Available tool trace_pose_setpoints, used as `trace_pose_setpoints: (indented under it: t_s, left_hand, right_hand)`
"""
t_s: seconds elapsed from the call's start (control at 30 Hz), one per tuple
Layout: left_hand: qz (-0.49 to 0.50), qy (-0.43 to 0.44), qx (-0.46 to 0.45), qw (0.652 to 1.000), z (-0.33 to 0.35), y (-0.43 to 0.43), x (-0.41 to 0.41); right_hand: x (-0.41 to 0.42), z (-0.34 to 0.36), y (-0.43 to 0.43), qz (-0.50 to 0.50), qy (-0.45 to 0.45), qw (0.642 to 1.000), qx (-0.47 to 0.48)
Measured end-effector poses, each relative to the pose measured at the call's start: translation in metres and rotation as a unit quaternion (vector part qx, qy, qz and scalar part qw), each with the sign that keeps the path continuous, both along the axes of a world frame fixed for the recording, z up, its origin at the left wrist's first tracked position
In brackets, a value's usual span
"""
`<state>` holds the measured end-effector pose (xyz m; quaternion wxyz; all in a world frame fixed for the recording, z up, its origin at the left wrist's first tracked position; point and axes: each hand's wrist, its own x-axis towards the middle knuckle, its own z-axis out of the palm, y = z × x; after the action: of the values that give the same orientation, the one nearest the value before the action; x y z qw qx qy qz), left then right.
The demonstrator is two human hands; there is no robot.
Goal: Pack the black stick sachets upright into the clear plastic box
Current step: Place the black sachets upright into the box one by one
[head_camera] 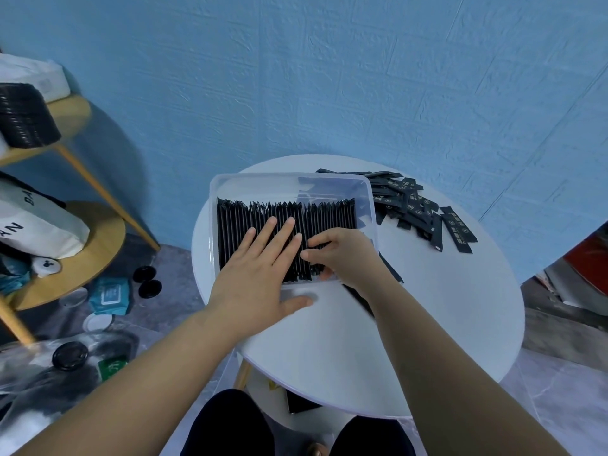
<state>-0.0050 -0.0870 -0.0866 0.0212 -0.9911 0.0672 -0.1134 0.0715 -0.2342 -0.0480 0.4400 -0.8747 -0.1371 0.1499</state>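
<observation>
The box [263, 187] on the table [427, 324] is shown largely filled with upright sachets [237, 225], held back by the flat, straight-fingered left hand [260, 271] while more are gripped at the row's right end by the curled right hand [342, 255]; a loose pile [421, 209] is left beside it.

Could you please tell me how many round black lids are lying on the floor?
3 round black lids: two side by side beside the teal pack, and one amid clear plastic at lower left. Others may be hidden.
</observation>
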Motion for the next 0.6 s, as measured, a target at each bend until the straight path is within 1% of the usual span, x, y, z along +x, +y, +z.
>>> trace_pose_setpoints:
  t_s: [0.07,0.17,0.23,0.33,0.47,0.6]
  left_hand:
    - [-0.001,-0.002,-0.028,1.000,-0.001,0.001,-0.003]
    - [-0.002,-0.010,-0.040,0.999,0.003,0.001,0.002]
    - [-0.005,-0.009,-0.033,0.999,0.008,0.003,0.008]
    - [-0.014,0.029,-0.005,0.999,0.008,0.007,0.015]
    - [-0.024,0.023,-0.014,0.999,0.008,0.007,0.017]
    - [-0.008,0.029,-0.010,1.000,0.009,0.004,0.017]
  right_hand:
    - [-0.001,0.002,-0.001,0.004,0.001,1.000,0.004]
    - [-0.002,0.004,-0.002,0.016,0.004,1.000,-0.004]
    - [-0.002,0.003,-0.002,0.026,0.000,0.999,-0.029]
    - [-0.002,0.002,-0.002,0.031,-0.005,0.999,-0.043]
    - [0.000,0.005,-0.002,0.047,-0.020,0.996,-0.072]
    - [0.004,0.004,-0.002,0.052,-0.004,0.997,-0.060]
